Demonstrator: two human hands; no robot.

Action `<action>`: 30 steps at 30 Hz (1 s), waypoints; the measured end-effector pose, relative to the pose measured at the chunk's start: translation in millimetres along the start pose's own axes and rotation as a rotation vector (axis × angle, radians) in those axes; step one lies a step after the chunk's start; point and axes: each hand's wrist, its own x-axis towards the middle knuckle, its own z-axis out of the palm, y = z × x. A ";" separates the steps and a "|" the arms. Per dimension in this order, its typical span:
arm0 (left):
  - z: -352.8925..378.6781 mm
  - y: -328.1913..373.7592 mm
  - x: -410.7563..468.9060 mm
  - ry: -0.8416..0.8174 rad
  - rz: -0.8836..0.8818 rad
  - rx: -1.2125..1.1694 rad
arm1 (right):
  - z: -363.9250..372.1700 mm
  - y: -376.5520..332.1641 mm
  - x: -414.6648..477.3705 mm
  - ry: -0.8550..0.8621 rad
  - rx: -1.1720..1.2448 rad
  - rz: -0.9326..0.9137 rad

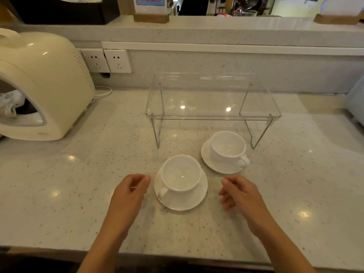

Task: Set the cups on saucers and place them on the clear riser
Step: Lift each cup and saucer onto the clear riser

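Two white cups stand upright on white saucers on the speckled counter. The near cup (180,175) sits on its saucer (194,201) with the handle to the left. The far cup (227,146) rests on a second saucer (208,160), handle to the right, just in front of the clear riser (213,115). Nothing stands on the riser's top. My left hand (131,191) hovers left of the near saucer, fingers loosely curled, holding nothing. My right hand (239,193) hovers to its right, fingers apart, also holding nothing.
A cream-coloured appliance (43,85) fills the left side of the counter, with wall sockets (107,61) and a white cable behind it. A raised ledge (216,30) runs along the back. A pale blue object (355,101) sits at the far right edge.
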 end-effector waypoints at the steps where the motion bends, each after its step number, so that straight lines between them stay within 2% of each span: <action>1: 0.8 0.9 6.6 -0.001 -0.014 0.006 | 6.4 0.3 0.6 -0.022 -0.001 0.026; 3: 2.4 5.6 20.1 -0.042 -0.070 0.023 | 17.4 0.8 0.9 -0.065 0.003 0.069; 8: 11.7 19.3 42.0 -0.265 -0.145 0.057 | 34.5 -0.3 -2.8 -0.148 -0.011 0.120; 13: 18.2 22.0 47.6 -0.343 -0.159 0.085 | 37.4 -3.2 -4.7 -0.162 0.010 0.126; 21: 4.0 10.6 46.0 -0.487 -0.293 -0.116 | 41.7 -3.9 -0.9 -0.141 0.038 0.161; 25: 0.7 6.8 32.6 -0.503 -0.336 -0.169 | 41.1 -2.6 -6.2 -0.107 0.036 0.138; 30: 2.8 17.0 8.4 -0.359 -0.262 -0.202 | 28.5 -15.6 -18.9 -0.048 0.089 -0.013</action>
